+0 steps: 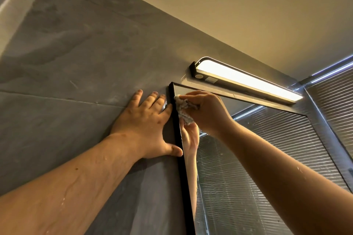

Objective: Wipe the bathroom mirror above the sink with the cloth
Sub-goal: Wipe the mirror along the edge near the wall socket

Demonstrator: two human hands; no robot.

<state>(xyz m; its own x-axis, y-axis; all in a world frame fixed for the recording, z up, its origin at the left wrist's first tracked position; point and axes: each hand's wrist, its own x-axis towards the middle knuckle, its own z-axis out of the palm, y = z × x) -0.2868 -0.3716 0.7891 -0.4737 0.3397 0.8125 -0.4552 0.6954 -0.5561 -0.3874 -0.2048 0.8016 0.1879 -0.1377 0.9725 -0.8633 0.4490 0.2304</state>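
Grey tiled wall (pixel 76 63): left hand (pixel 145 126) braces flat, fingers spread. Right hand (pixel 206 112) pinches cloth (pixel 183 110) against mirror (pixel 248 158) top-left corner; firm overlapping strokes should avoid streaks.

Dim, warm glow from wall lamp (pixel 246 80); wide-angle distortion.

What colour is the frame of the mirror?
Black, a thin frame around the mirror; the head view shows it.

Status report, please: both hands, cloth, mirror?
Right hand grips cloth at mirror top-left corner. Left hand flat on wall, thumb on frame. Nothing in the way.
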